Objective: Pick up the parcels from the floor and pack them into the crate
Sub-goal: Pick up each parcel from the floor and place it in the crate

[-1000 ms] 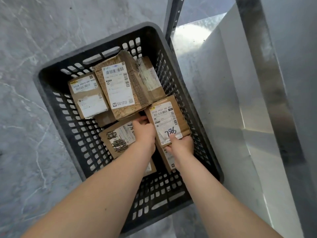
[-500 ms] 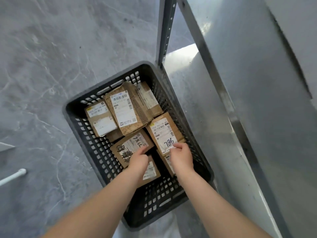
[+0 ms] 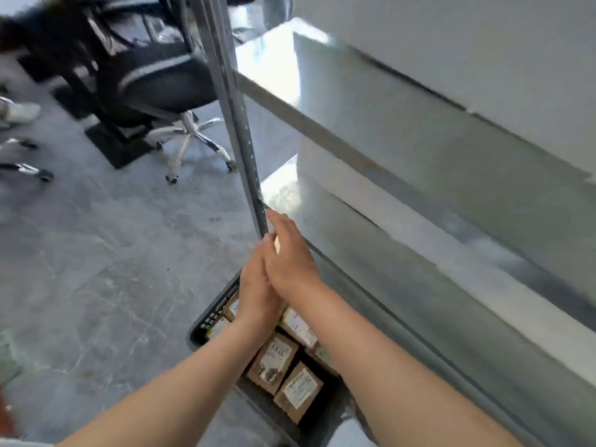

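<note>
Floor: grey marbled floor (image 3: 106, 259) fills the left and middle of the head view, blurred by motion.
Shelving: a metal shelf rack (image 3: 419, 175) takes up the right side, from 12 to 5 o'clock; its perforated upright post (image 3: 240, 130) runs from the top down toward the centre.
Background: an office chair (image 3: 161, 88) with a chrome star base stands at 11 o'clock, well apart from the crate; a dark blurred shape lies at the top left corner, too smeared to make out.
Crate: the black slotted crate (image 3: 213, 317) sits on the floor at 6 o'clock, just beside the rack's lower shelf, and is mostly hidden behind the forearms.
Parcels: several brown cardboard parcels (image 3: 274, 366) with white labels lie inside the crate, packed side by side; one labelled parcel (image 3: 301, 390) lies nearest the camera, at the crate's near end.
Left hand: the left hand (image 3: 258, 301) is raised above the crate, fingers extended and together, holding nothing.
Right hand: the right hand (image 3: 288, 253) lies partly over the left, touching it, fingers stretched flat toward 12 o'clock and empty; its fingertips reach beside the foot of the upright post.
Forearms: both bare forearms come in from the bottom edge, at 7 and 5 o'clock, meeting at the centre.
</note>
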A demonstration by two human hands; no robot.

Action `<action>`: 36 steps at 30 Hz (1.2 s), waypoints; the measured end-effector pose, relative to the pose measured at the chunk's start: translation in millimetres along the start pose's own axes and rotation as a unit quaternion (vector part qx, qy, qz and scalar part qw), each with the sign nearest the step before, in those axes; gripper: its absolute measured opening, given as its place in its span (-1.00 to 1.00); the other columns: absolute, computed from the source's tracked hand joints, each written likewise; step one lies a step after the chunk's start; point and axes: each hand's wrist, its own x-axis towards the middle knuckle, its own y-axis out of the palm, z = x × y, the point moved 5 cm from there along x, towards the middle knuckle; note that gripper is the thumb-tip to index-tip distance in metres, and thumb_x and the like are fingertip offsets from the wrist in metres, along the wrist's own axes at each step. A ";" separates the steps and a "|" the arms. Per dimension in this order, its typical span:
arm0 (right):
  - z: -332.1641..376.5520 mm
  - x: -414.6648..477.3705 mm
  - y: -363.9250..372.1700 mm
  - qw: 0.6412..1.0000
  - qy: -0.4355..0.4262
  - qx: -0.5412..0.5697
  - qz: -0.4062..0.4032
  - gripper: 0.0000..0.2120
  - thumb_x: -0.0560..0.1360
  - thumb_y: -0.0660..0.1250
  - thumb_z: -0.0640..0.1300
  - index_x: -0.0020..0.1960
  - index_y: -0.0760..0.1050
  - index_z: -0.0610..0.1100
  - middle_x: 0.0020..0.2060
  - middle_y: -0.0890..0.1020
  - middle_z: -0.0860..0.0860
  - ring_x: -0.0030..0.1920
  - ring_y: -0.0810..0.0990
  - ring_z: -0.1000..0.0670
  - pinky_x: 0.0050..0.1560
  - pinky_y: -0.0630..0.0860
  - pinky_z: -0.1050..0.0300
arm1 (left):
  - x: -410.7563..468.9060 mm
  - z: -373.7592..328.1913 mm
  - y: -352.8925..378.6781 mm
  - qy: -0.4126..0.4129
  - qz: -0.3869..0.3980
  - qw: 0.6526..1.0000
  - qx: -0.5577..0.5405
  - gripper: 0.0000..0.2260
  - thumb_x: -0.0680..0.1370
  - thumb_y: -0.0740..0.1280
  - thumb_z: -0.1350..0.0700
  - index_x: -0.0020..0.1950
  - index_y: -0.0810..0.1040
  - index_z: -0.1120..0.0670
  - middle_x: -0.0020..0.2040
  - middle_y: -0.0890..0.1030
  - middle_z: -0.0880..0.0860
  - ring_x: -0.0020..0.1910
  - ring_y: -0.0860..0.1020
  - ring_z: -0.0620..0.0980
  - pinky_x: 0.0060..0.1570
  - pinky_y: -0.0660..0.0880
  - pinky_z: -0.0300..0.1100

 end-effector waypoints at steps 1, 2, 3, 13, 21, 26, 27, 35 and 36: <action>25.4 -8.7 -22.2 1.000 -0.007 -0.004 -0.023 -0.53 0.63 0.09 -0.15 0.53 0.20 -0.03 0.51 0.26 0.03 0.50 0.21 0.03 0.50 0.18 0.09 | -7.8 -25.7 -16.7 0.039 -0.003 0.999 0.011 -0.73 0.65 0.18 0.14 0.31 0.43 -0.12 0.20 0.52 -0.19 0.18 0.43 -0.43 0.11 0.34 -0.50; 48.8 -20.4 -45.1 0.999 -0.009 -0.012 -0.045 -0.52 0.63 0.12 -0.16 0.54 0.19 -0.06 0.52 0.25 0.00 0.51 0.20 0.01 0.51 0.16 0.09 | -16.2 -48.1 -32.6 0.071 -0.007 0.997 0.026 -0.64 0.65 0.16 0.14 0.44 0.35 -0.10 0.36 0.45 -0.13 0.35 0.37 -0.24 0.28 0.29 -0.33; 70.6 -33.5 -67.6 0.997 -0.013 -0.025 -0.067 -0.50 0.62 0.13 -0.16 0.55 0.17 -0.08 0.52 0.23 -0.03 0.52 0.18 -0.01 0.51 0.14 0.08 | -26.6 -74.2 -48.7 0.096 -0.015 0.994 0.042 -0.58 0.65 0.14 0.16 0.51 0.28 -0.06 0.46 0.36 -0.09 0.45 0.29 -0.12 0.40 0.20 -0.20; 201.1 -190.7 -256.2 0.933 -0.101 -0.176 -0.298 -0.47 0.66 0.10 -0.08 0.58 0.06 -0.10 0.58 0.09 0.01 0.58 -0.03 0.04 0.56 -0.05 -0.03 | -148.5 -339.1 -81.4 0.435 -0.023 0.886 0.161 -0.52 0.68 0.02 0.00 0.60 0.02 -0.03 0.60 0.02 -0.12 0.55 -0.12 -0.23 0.54 -0.20 -0.05; 212.9 -339.1 -393.1 0.858 -0.067 -0.236 -0.451 -0.47 0.67 0.05 -0.05 0.60 -0.01 -0.06 0.59 0.02 0.04 0.58 -0.11 0.09 0.57 -0.10 -0.02 | -276.7 -444.7 -21.4 0.554 0.016 0.815 0.168 -0.45 0.63 -0.22 -0.15 0.60 -0.15 -0.02 0.60 -0.14 -0.10 0.55 -0.22 -0.20 0.54 -0.22 -0.02; 196.5 -434.4 -436.1 0.826 -0.032 -0.247 -0.506 -0.48 0.68 0.05 -0.01 0.60 -0.02 -0.02 0.59 0.01 0.08 0.57 -0.08 0.11 0.57 -0.11 0.03 | -349.4 -472.3 16.9 0.595 0.044 0.780 0.187 -0.48 0.66 -0.17 -0.08 0.60 -0.17 0.00 0.60 -0.16 -0.08 0.56 -0.23 -0.15 0.54 -0.22 0.02; 190.8 -454.9 -440.0 0.823 -0.025 -0.247 -0.511 -0.48 0.68 0.04 0.00 0.60 -0.02 -0.01 0.59 0.01 0.09 0.57 -0.08 0.11 0.57 -0.12 0.05 | -367.4 -474.7 26.9 0.597 0.050 0.776 0.197 -0.48 0.66 -0.17 -0.07 0.60 -0.19 0.01 0.60 -0.18 -0.08 0.55 -0.25 -0.14 0.54 -0.23 0.03; 105.8 -670.2 -465.6 0.784 0.089 -0.248 -0.562 -0.47 0.68 0.03 0.03 0.60 -0.05 0.03 0.59 -0.05 0.12 0.57 -0.15 0.14 0.57 -0.16 0.03 | -577.7 -444.8 141.4 0.658 0.150 0.706 0.215 -0.38 0.52 -0.44 -0.15 0.58 -0.30 0.01 0.58 -0.30 -0.06 0.54 -0.32 -0.11 0.53 -0.28 0.03; 92.4 -701.7 -467.8 0.776 0.107 -0.239 -0.574 -0.47 0.68 0.03 0.02 0.60 -0.05 0.02 0.59 -0.04 0.13 0.56 -0.16 0.14 0.57 -0.17 0.04 | -607.7 -440.1 155.8 0.669 0.163 0.694 0.211 -0.38 0.52 -0.44 -0.15 0.58 -0.30 0.01 0.58 -0.29 -0.06 0.54 -0.31 -0.11 0.52 -0.28 0.02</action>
